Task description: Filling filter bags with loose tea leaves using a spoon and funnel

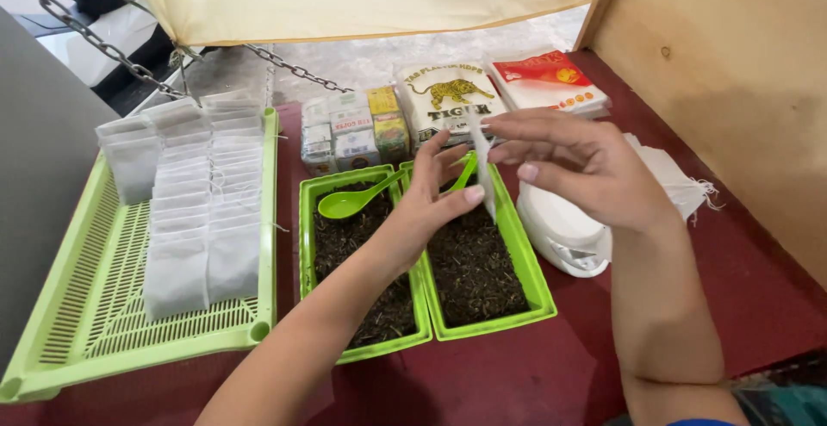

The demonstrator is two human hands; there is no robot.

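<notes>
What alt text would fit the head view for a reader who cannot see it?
Two bare hands, left hand and right hand, hold a small white paper sachet open above two green plastic trays of dark loose tea, a green plastic spoon lying in one. At left, a green slatted plastic tray holds rows of filled white sachets.

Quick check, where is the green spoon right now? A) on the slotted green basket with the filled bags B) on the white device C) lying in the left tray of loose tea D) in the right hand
C: the green spoon lies in the left tray on the dark tea, bowl to the left, while the left hand and right hand together hold a small white bag over the right tray.
</notes>
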